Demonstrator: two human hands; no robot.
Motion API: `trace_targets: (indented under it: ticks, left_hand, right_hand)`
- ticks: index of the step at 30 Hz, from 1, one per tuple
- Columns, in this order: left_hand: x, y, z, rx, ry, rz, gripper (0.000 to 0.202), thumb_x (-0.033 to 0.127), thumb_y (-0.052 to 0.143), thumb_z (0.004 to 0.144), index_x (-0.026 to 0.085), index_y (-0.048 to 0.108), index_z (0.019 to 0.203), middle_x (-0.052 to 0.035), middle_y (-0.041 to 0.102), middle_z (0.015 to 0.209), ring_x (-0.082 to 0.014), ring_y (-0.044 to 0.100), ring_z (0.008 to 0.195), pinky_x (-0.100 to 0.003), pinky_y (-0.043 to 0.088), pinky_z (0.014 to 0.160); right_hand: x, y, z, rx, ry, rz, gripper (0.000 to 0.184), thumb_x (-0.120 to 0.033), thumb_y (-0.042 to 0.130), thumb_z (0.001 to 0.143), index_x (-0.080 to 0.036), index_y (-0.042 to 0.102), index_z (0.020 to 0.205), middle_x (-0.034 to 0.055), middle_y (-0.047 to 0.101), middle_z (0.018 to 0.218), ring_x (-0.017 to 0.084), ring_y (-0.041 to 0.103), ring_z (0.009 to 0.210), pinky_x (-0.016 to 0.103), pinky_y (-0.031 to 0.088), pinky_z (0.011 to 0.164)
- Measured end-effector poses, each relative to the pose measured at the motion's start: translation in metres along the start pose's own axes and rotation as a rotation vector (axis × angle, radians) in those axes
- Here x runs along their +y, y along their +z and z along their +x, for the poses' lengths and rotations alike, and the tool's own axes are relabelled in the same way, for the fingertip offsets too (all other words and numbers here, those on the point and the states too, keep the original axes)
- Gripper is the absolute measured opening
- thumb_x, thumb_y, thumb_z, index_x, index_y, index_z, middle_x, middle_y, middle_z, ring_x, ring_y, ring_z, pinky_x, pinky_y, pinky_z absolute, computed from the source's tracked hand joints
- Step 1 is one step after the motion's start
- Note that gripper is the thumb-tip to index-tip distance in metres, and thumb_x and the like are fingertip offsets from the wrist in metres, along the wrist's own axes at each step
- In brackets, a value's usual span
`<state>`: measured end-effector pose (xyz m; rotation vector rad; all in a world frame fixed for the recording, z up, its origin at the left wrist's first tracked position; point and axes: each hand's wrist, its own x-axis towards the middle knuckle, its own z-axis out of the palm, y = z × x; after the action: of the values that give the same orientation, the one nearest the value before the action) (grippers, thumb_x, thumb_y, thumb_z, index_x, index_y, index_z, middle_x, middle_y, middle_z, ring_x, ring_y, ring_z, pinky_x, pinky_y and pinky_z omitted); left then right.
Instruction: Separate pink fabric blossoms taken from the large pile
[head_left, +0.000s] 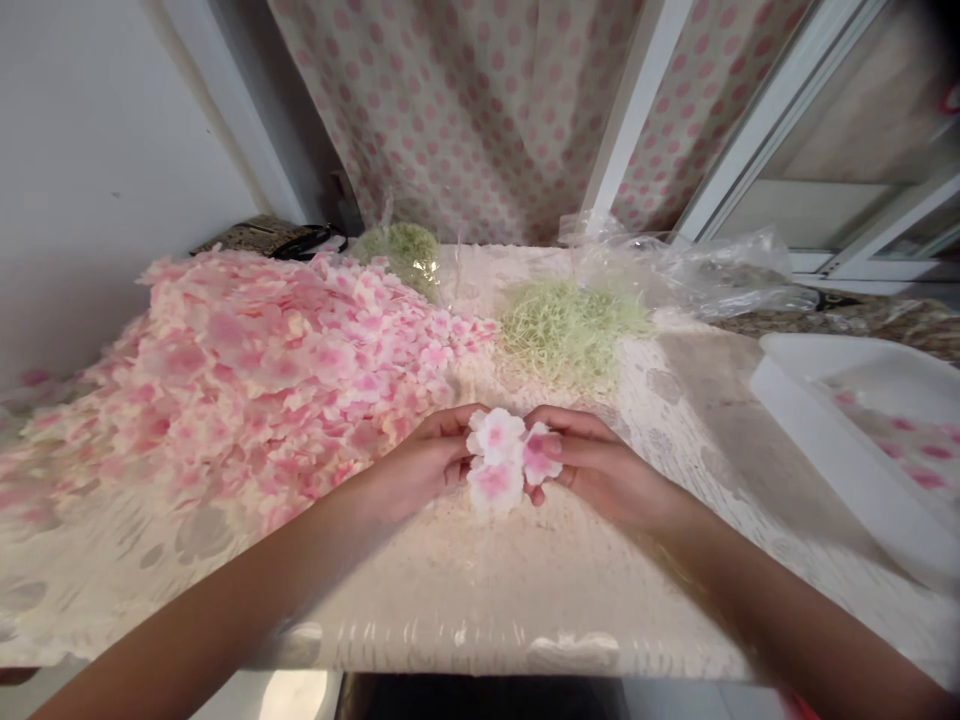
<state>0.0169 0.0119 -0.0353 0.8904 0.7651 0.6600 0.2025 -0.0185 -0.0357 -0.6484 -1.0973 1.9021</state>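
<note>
Blossom cluster point(499, 460): artificial flowers in pale pink and white, about three heads bunched together, held up between both hands at the middle of the table's near half. Exact count is uncertain, as the fingers cover part of it.

Left hand point(416, 470): bare, reaching in from the near left. Fingers curled and closed narrowly around the cluster's left side, gripping it.

Right hand point(607, 475): bare, reaching in from the near right. Fingers closed narrowly over the cluster's right side, holding it, with the fingertips lying across a deeper pink blossom. The two hands sit just beside each other, with the cluster between them.

Petal heap point(255, 380): loose pink and white artificial petals, piled deep across the left of the table, its edge just left of the left hand.

Green fibre point(562, 330): pale, shredded tangle lying loose on the table, far of the hands.

Green bag point(401, 255): clear plastic, filled with similar fibre, at the far edge behind the petals.

Plastic bag point(720, 270): clear, crumpled, far right.

White tray point(847, 440): at right, with pink petals inside.

Lace cloth point(450, 590): cream, covering the table.

Dark pouch point(270, 238): patterned, far left, by the wall.

Curtain point(465, 110): cream with pink dots, hanging beyond the table.
</note>
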Motion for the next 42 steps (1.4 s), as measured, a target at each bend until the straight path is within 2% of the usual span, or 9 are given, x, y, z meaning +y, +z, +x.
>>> trace_targets:
  ticks: [3,6,10,12,15,21,31,37,42]
  left_hand:
    - [0.004,-0.001,0.001,0.043,0.008,-0.002,0.028,0.018,0.071,0.061,0.02,0.066,0.089,-0.0007,0.067,0.072,-0.0132,0.061,0.059,-0.02,0.045,0.051]
    - [0.012,-0.003,0.001,0.053,0.021,0.001,0.041,0.024,0.07,0.067,0.021,0.061,0.107,-0.0073,0.071,0.092,-0.0157,0.064,0.061,-0.022,0.048,0.052]
    - [0.018,-0.003,0.002,-0.022,0.029,-0.01,0.033,0.03,0.061,0.079,0.02,0.059,0.11,-0.0126,0.068,0.106,-0.0141,0.062,0.058,-0.025,0.051,0.054]
    - [0.018,-0.003,0.002,-0.031,0.019,-0.011,0.03,0.029,0.059,0.08,0.019,0.059,0.108,-0.0136,0.068,0.107,-0.014,0.061,0.057,-0.025,0.05,0.053]
    - [0.015,-0.002,0.004,-0.058,0.001,-0.009,0.028,0.026,0.059,0.08,0.019,0.061,0.106,-0.0145,0.069,0.103,-0.015,0.061,0.056,-0.024,0.049,0.05]
    - [0.014,-0.003,0.006,-0.053,-0.01,-0.027,0.027,0.022,0.06,0.078,0.018,0.064,0.104,-0.0146,0.07,0.1,-0.0164,0.061,0.058,-0.026,0.05,0.053]
    - [0.02,-0.002,-0.002,-0.078,0.032,-0.02,0.025,0.028,0.054,0.083,0.019,0.062,0.104,-0.011,0.068,0.095,-0.0162,0.061,0.058,-0.029,0.049,0.056]
    - [0.012,-0.007,0.001,0.202,0.376,0.312,0.009,0.026,0.06,0.079,0.018,0.064,0.078,-0.0009,0.06,0.063,-0.0133,0.055,0.057,-0.024,0.043,0.055]
    - [0.008,-0.005,0.001,0.327,0.523,0.468,0.01,0.023,0.055,0.082,0.019,0.062,0.076,0.0012,0.056,0.062,-0.0119,0.053,0.057,-0.024,0.041,0.056]
  right_hand:
    - [-0.008,0.001,-0.001,0.027,-0.001,-0.125,0.004,-0.016,0.064,0.078,-0.017,0.065,0.082,-0.0003,0.063,0.07,0.01,0.059,0.06,0.024,0.049,0.058]
    - [-0.036,-0.013,-0.014,0.281,-0.271,-0.375,0.001,-0.017,0.063,0.077,-0.019,0.063,0.077,-0.0003,0.062,0.07,0.012,0.059,0.061,0.026,0.048,0.06]
    - [-0.091,-0.061,-0.078,1.353,-0.855,-1.002,0.021,-0.027,0.047,0.087,-0.019,0.054,0.104,0.0104,0.062,0.098,0.02,0.062,0.084,0.035,0.049,0.074]
    - [-0.107,-0.089,-0.12,1.767,-0.307,-1.448,0.037,-0.031,0.033,0.091,-0.011,0.049,0.117,0.0211,0.059,0.109,0.027,0.059,0.102,0.042,0.044,0.084]
    - [-0.107,-0.118,-0.167,1.7,0.096,-1.529,0.05,-0.035,0.055,0.08,-0.003,0.052,0.119,0.0292,0.062,0.106,0.042,0.056,0.105,0.052,0.041,0.085]
    - [-0.08,-0.134,-0.18,1.231,0.493,-1.675,0.038,-0.038,0.033,0.091,-0.016,0.061,0.105,0.0155,0.068,0.102,0.029,0.063,0.093,0.039,0.045,0.078]
    - [-0.071,-0.119,-0.149,0.881,0.468,-1.883,0.024,-0.031,0.04,0.088,-0.016,0.059,0.09,0.0133,0.067,0.089,0.026,0.062,0.08,0.037,0.044,0.072]
    - [-0.05,-0.057,-0.092,1.043,-0.01,-2.011,0.049,-0.024,0.044,0.088,-0.002,0.038,0.132,0.0285,0.049,0.128,0.04,0.045,0.119,0.055,0.039,0.09]
    - [-0.02,0.013,-0.035,0.102,-0.173,-1.633,0.024,-0.011,0.042,0.088,-0.021,0.06,0.101,0.0065,0.063,0.096,0.02,0.06,0.089,0.034,0.049,0.078]
